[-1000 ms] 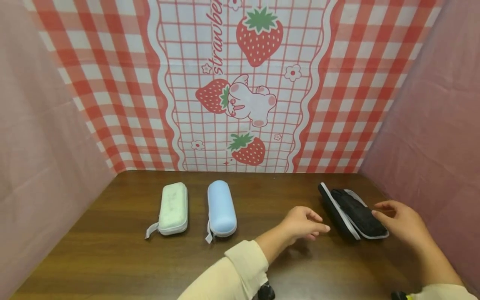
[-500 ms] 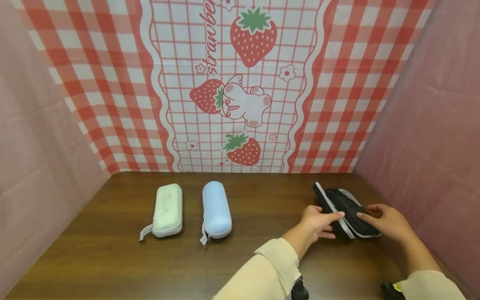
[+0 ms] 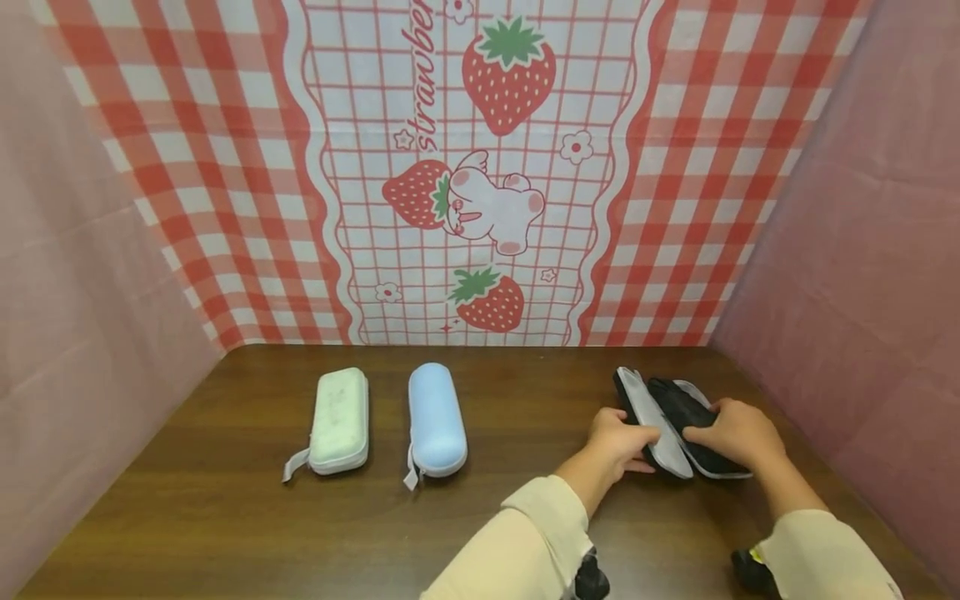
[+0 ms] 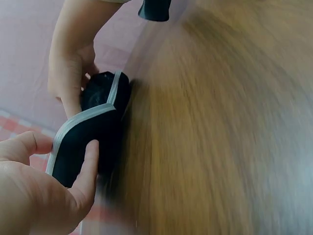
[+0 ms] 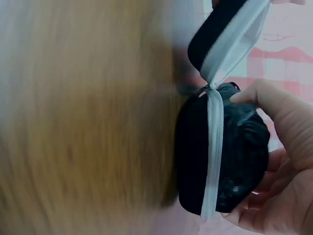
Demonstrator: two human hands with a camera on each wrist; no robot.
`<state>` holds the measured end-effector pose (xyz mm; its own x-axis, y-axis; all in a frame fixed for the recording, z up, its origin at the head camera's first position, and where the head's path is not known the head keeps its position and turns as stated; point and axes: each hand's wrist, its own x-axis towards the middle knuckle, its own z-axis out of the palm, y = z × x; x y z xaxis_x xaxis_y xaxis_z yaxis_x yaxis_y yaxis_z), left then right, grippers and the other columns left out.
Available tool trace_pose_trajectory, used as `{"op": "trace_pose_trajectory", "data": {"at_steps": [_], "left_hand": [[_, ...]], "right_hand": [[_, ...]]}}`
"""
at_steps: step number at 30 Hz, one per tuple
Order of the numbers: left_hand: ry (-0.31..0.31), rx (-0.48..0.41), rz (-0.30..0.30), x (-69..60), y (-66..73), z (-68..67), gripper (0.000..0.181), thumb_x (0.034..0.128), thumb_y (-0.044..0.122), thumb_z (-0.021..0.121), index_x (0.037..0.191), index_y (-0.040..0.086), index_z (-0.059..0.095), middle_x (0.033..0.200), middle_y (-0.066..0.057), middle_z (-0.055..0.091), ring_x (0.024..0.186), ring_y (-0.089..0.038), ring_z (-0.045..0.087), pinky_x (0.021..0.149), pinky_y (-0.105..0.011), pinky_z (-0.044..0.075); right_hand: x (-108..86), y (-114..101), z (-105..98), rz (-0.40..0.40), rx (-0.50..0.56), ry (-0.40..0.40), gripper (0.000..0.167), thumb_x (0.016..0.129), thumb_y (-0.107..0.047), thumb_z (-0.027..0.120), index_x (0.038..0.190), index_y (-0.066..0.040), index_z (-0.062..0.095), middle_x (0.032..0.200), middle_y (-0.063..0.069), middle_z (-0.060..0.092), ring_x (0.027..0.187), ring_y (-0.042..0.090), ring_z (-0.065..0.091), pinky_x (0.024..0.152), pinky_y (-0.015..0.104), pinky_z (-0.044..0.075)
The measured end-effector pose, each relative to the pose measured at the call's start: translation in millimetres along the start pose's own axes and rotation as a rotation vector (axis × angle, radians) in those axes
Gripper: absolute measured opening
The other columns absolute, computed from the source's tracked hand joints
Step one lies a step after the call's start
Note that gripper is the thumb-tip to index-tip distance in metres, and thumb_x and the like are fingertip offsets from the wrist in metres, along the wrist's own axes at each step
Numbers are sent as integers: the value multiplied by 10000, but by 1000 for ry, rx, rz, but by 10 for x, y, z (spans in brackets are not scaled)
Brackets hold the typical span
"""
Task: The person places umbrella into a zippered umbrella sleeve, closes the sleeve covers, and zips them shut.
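A black zip case [image 3: 651, 425] with pale zip edges lies spread apart on the table's right side, its grey-lined lid tilted up. My left hand [image 3: 613, 443] grips that lid, thumb on the inner side and fingers on the outer shell, as the left wrist view shows on the lid [image 4: 83, 142]. In the other half sits a shiny, crinkled black bundle [image 5: 244, 152], perhaps folded fabric; its exact kind is unclear. My right hand [image 3: 742, 433] holds the bundle, thumb on its near top and fingers along the far side. The palm hides part of it in the head view.
A pale green zip case [image 3: 341, 421] and a light blue rounded zip case [image 3: 437, 417] lie closed on the left half of the wooden table [image 3: 262, 517]. A checked strawberry cloth [image 3: 480, 250] hangs behind; pink cloth [image 3: 847, 292] walls the right side.
My left hand has come from the left to grip the lid, which now leans further back and shows its lining. The right hand has moved left onto the black bundle.
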<state>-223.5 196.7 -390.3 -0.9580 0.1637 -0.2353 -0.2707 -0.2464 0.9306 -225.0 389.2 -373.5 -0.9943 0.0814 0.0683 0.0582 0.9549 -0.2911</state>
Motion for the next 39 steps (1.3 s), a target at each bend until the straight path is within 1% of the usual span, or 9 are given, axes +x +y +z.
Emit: {"op": "trace_pose_trajectory", "data": {"at_steps": [5, 8, 11, 14, 18, 25, 30, 33, 39], "left_hand": [[-30, 22, -7, 45, 52, -201, 547, 657, -120, 568, 1196, -59, 500, 871, -198, 582, 787, -422, 661, 665, -593, 539], [-44, 46, -9, 71, 101, -351, 550, 672, -112, 565, 1216, -61, 501, 883, -200, 598, 817, -413, 659, 673, -583, 543], [-62, 80, -12, 78, 148, -493, 519, 686, -106, 569, 1198, -52, 505, 875, -192, 600, 814, -387, 659, 666, -562, 552], [-97, 113, -12, 62, 199, -634, 473, 703, -101, 578, 1164, -35, 495, 846, -176, 607, 808, -388, 671, 656, -536, 562], [-125, 144, 5, 33, 279, -825, 442, 732, -95, 594, 1147, -16, 466, 819, -168, 604, 787, -391, 683, 632, -505, 570], [-116, 192, 44, -92, 404, -1096, 522, 749, -99, 602, 1225, -27, 400, 901, -184, 550, 794, -391, 682, 591, -468, 576], [-43, 226, 71, -254, 472, -1240, 533, 758, -73, 638, 1243, -26, 422, 872, -159, 507, 637, -229, 581, 562, -409, 580], [-1, 244, 85, -337, 513, -1321, 534, 769, -53, 653, 1254, -18, 432, 847, -141, 496, 607, -189, 501, 557, -387, 580], [17, 242, 88, -456, 552, -1443, 540, 782, -36, 650, 1268, -14, 415, 838, -134, 528, 610, -190, 511, 555, -381, 579]], "right_hand": [[-35, -86, -28, 19, 52, 29, 710, 801, -462, 705, 1102, 172, 599, 1041, 337, 625, 852, 453, 613, 698, 523, 509], [-51, -140, -52, 18, 142, 43, 576, 816, -415, 701, 1033, 117, 661, 973, 264, 662, 825, 377, 624, 679, 458, 519], [-76, -169, -74, 35, 257, 14, 489, 833, -376, 697, 994, 86, 695, 966, 210, 677, 862, 326, 619, 669, 368, 512], [-100, -170, -85, 75, 375, -41, 498, 858, -370, 680, 1029, 98, 687, 1050, 226, 654, 956, 338, 591, 706, 329, 498], [-126, -199, -94, 101, 467, -75, 560, 889, -391, 651, 1127, 116, 646, 1175, 278, 594, 1073, 387, 540, 795, 382, 492], [-132, -445, -76, 77, 458, -30, 531, 878, -381, 666, 1113, 95, 661, 1143, 260, 619, 1042, 371, 558, 780, 387, 498], [-124, -682, -34, 94, 473, -16, 534, 874, -395, 668, 1118, 80, 661, 1145, 260, 614, 1005, 345, 571, 732, 347, 511], [-107, -837, 10, 78, 428, 28, 526, 856, -416, 680, 1088, 57, 674, 1085, 231, 644, 949, 328, 593, 722, 371, 512], [-68, -1110, 120, 0, 290, 140, 451, 817, -373, 689, 1031, 24, 700, 939, 172, 687, 808, 292, 621, 695, 435, 511]]}}
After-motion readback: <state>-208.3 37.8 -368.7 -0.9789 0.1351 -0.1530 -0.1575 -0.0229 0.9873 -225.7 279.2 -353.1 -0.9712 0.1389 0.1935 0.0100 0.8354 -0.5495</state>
